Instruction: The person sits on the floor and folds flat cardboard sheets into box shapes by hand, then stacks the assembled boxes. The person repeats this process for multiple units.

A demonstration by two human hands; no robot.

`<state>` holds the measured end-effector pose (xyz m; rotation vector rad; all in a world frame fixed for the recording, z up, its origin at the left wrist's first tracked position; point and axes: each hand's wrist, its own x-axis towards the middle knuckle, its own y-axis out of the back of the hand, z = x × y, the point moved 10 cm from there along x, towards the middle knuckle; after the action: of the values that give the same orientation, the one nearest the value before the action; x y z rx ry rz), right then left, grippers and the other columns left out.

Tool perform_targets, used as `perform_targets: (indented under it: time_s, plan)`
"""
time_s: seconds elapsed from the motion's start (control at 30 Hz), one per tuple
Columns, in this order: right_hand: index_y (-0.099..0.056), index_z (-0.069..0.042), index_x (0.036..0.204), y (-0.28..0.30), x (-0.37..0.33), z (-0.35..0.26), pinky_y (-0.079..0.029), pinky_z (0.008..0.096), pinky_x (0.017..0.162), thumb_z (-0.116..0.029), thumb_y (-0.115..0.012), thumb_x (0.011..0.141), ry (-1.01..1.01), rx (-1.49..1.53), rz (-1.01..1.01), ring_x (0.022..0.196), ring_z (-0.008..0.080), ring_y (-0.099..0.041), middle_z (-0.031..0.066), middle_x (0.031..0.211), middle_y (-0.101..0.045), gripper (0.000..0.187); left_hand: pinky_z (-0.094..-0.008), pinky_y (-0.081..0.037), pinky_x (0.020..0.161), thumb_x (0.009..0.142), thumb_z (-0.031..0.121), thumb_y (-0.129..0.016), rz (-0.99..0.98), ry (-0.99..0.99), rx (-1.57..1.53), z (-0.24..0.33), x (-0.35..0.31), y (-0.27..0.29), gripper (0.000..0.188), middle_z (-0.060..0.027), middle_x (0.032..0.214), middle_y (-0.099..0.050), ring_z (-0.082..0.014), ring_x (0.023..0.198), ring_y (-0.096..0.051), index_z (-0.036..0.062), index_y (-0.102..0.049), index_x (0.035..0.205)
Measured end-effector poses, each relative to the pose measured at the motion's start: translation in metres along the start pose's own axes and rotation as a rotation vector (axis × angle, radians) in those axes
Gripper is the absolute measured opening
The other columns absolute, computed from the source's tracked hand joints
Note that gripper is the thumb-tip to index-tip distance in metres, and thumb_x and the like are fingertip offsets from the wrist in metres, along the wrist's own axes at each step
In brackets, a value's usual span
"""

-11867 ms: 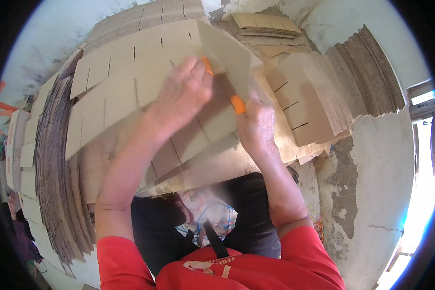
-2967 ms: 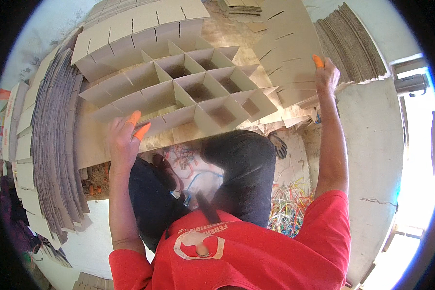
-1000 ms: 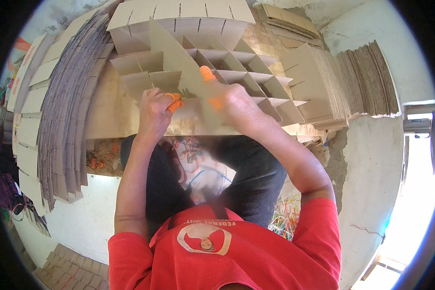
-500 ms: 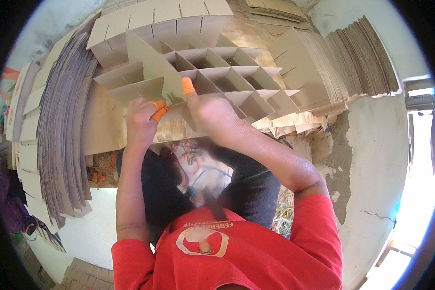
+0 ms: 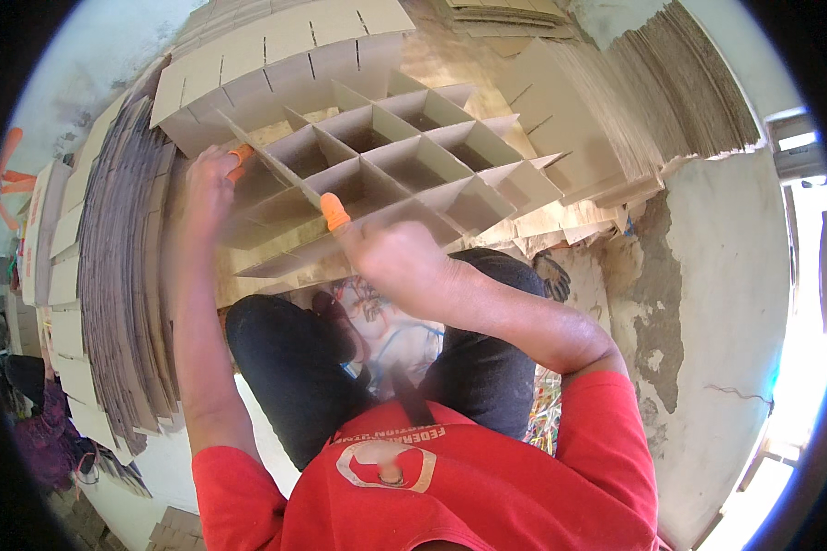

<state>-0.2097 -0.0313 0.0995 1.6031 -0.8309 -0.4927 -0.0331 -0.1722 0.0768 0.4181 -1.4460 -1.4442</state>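
Observation:
A cardboard divider grid (image 5: 418, 163) of interlocked slotted strips lies on the work surface in front of me, forming open square cells. A cardboard strip (image 5: 276, 163) stands on edge across its left part. My left hand (image 5: 211, 184), slightly blurred, is at the strip's left side, fingers bent against it, with orange covers on fingertips. At the strip's near end is my right hand (image 5: 400, 262), fingers curled and partly hidden, its orange-covered thumb pressed at the cardboard. Near-side strips (image 5: 289, 262) stick out to the left beneath my hands.
Slotted cardboard sheets (image 5: 280, 55) stand stacked behind the grid. More cardboard stacks rise on the left (image 5: 119, 248) and right (image 5: 680, 87). A wooden board (image 5: 450, 60) lies underneath. My knees (image 5: 285, 367) are below its front edge. Someone in purple (image 5: 46, 432) is at far left.
My left hand has moved left and away from me along the strip. The strip has turned from a broad face toward me to edge-up, lower in the grid. My right hand shifted slightly nearer.

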Motion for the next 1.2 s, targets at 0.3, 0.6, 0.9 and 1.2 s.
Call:
perform_targets:
  time_s: [0.3, 0.6, 0.9, 1.2]
  plan:
    - [-0.041, 0.011, 0.132, -0.025, 0.009, 0.03, -0.053, 0.044, 0.055, -0.009, -0.06, 0.081, 0.01, 0.129, -0.172, 0.072, 0.0345, -0.068, 0.0188, 0.081, -0.065, 0.058, -0.0374, -0.048, 0.073, 0.078, -0.002, -0.07, 0.108, 0.019, -0.024, 0.023, 0.008, 0.018, 0.027, -0.0157, 0.089, -0.066, -0.0309, 0.082, -0.062, 0.0051, -0.071, 0.104]
    - [-0.056, -0.009, 0.122, 0.099, -0.162, 0.297, -0.049, 0.0403, 0.072, -0.011, -0.066, 0.082, -0.794, -0.778, 0.499, 0.092, 0.0285, -0.06, 0.0092, 0.097, -0.061, 0.041, -0.0282, -0.049, 0.071, 0.081, 0.003, -0.074, 0.321, 0.29, -0.102, 0.036, -0.046, 0.077, 0.03, -0.0077, 0.088, -0.068, -0.0161, 0.076, -0.059, 0.008, -0.073, 0.11]
    - [-0.053, -0.006, 0.105, 0.1, -0.223, 0.397, -0.049, 0.0511, 0.075, -0.01, -0.06, 0.085, -1.083, -0.487, 0.31, 0.096, 0.0418, -0.063, 0.0221, 0.097, -0.065, 0.021, -0.0294, -0.049, 0.066, 0.078, 0.002, -0.077, 0.335, 0.244, -0.017, 0.051, -0.093, 0.077, 0.027, -0.0085, 0.088, -0.07, -0.0181, 0.072, -0.061, 0.0048, -0.074, 0.104]
    - [-0.056, -0.009, 0.116, 0.201, -0.145, 0.216, -0.053, 0.0412, 0.07, -0.016, -0.066, 0.09, -0.655, -0.188, 0.936, 0.086, 0.0395, -0.066, 0.0218, 0.1, -0.068, 0.028, -0.0349, -0.052, 0.078, 0.074, 0.008, -0.081, 0.219, 0.372, -0.187, 0.06, -0.111, 0.078, 0.034, -0.0144, 0.104, -0.071, -0.026, 0.083, -0.067, -0.0002, -0.072, 0.105]
